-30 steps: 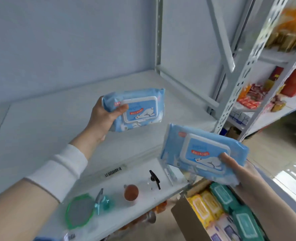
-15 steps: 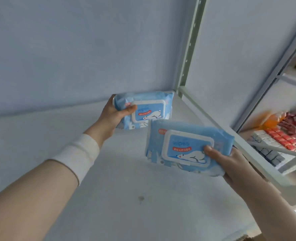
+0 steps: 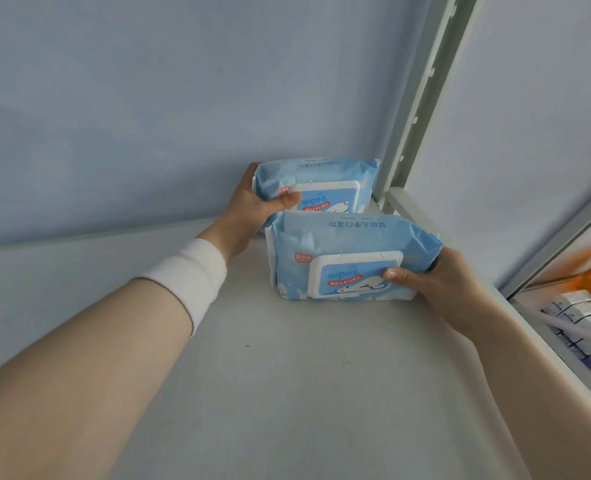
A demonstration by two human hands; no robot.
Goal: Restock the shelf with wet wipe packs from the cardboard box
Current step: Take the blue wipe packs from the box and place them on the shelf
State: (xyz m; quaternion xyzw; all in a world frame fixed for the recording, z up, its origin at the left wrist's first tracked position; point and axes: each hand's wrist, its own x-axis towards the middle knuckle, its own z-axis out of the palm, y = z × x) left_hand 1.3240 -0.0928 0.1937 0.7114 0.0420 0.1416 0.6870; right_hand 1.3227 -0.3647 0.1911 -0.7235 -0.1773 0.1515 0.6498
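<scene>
Since half a second ago both packs have gone deeper and lower. They now stand on edge on the shelf point(image 3: 287, 375) instead of hanging in the air. My left hand point(image 3: 249, 206) grips the rear pack point(image 3: 322, 178) by its left end, with the thumb curled over the lid face and the fingers hidden behind. That pack sits in the back corner, with the upright post point(image 3: 422, 91) just past its far end from the hand. My right hand point(image 3: 436, 282) holds the front pack point(image 3: 342, 244) by its right end, thumb pressed on the white lid and fingers wrapped round the back. It stands just in front of the rear pack, on the near side of my left thumb. I cannot tell whether the two touch.

I judge both packs as good as placed, with only the release left. They are the only packs I see on this board, so the restocking looks barely begun. The cardboard box is out of view, so I cannot count what remains.
</scene>
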